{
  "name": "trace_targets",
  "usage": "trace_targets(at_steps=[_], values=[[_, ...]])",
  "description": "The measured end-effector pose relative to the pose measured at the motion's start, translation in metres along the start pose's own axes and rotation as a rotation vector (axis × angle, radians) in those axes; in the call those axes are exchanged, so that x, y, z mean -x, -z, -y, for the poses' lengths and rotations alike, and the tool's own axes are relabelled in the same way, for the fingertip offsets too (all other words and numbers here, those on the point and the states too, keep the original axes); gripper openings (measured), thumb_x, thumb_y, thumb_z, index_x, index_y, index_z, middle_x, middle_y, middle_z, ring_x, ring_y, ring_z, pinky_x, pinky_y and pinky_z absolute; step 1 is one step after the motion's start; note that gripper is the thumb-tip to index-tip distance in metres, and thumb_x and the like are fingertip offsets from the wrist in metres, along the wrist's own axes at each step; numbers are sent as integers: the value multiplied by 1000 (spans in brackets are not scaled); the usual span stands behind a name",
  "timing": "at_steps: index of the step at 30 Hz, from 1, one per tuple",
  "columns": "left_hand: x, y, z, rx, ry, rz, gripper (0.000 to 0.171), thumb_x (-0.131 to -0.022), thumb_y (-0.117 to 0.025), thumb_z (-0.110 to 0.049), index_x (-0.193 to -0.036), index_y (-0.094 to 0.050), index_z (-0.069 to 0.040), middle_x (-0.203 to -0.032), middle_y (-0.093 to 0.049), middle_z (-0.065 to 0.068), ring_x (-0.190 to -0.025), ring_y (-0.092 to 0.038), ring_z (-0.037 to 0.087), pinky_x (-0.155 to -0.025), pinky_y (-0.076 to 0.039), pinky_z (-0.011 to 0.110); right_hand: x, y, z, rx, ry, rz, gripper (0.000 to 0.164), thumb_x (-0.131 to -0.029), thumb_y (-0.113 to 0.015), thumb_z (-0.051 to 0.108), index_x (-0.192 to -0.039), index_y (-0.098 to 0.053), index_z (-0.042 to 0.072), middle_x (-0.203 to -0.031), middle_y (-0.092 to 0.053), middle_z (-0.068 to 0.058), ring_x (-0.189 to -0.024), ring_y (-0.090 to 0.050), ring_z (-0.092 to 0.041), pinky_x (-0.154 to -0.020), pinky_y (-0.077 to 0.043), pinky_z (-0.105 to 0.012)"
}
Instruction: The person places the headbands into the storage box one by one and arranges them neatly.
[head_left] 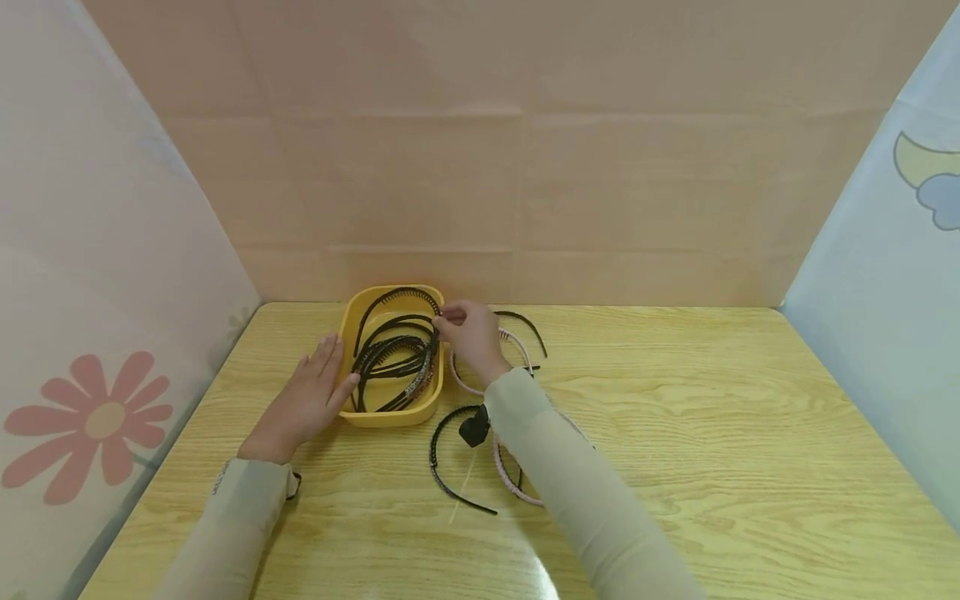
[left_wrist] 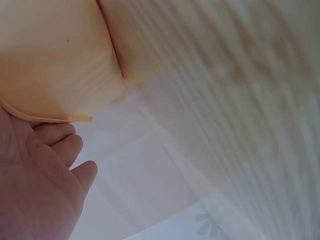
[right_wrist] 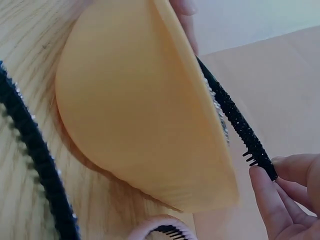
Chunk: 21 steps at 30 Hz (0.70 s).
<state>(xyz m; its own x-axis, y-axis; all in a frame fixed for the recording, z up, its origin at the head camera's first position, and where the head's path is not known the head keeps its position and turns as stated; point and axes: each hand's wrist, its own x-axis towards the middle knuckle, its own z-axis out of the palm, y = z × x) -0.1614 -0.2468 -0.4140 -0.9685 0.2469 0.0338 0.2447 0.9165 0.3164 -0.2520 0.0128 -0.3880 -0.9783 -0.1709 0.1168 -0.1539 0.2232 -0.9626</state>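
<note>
Head view: a yellow plastic container (head_left: 393,420) is set toward the back of the wood-grained table (head_left: 712,433), left of the middle, and a tangle of black headbands (head_left: 393,343) is held inside it. Its left side is touched by the left hand (head_left: 303,400), whose fingers are laid extended along the wall, with the thumb spread apart from them. In the left wrist view, those fingertips are seen just below the rim.

At the right rim, the end of a glittery black headband (right_wrist: 241,125) is pinched between the thumb and fingers of the right hand (head_left: 468,333). Short comb teeth are shown near the pinched end in the right wrist view, and the other end is hidden behind the container wall.

To the right of the container, a pink headband (head_left: 519,340) and a plain black headband (head_left: 528,321) are partly covered by the right hand. Nearer the front, a beaded black headband (head_left: 433,454), a black ornament (head_left: 474,427) and a second pink headband (head_left: 498,467) are grouped beside the right sleeve (head_left: 592,483), by which some are partly hidden. The table is backed by a creased tan sheet (head_left: 525,183).
</note>
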Motion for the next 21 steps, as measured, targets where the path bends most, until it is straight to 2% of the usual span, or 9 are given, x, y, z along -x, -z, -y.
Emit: trace_targets(at_steps=[7,14,21], values=[[1,-1,-1,11,0,-4,76,-111,-30,-46,-157,-12,12,-165,-6,29,-153,-6,46,-120,-9,63,-2,-9,-9,-1,-3,18,25,-97,-70,7,-118,-69,-6,-103,-71,-16,-82,-73,-24,-75,-61,-32],[2,-1,-1,8,-4,-10,77,-111,-31,-46,-157,-12,12,-165,-7,30,-153,-6,45,-120,-10,63,-4,-11,-7,35,6,19,26,-97,-70,6,-118,-68,-9,-104,-71,-19,-84,-73,-27,-73,-60,-27],[0,1,1,10,-9,-4,76,-111,-30,-46,-157,-12,13,-165,-6,29,-153,-6,45,-120,-10,63,-1,-9,-4,110,35,44,30,-97,-70,7,-123,-68,-7,-113,-71,-18,-101,-71,-29,-85,-59,-34]])
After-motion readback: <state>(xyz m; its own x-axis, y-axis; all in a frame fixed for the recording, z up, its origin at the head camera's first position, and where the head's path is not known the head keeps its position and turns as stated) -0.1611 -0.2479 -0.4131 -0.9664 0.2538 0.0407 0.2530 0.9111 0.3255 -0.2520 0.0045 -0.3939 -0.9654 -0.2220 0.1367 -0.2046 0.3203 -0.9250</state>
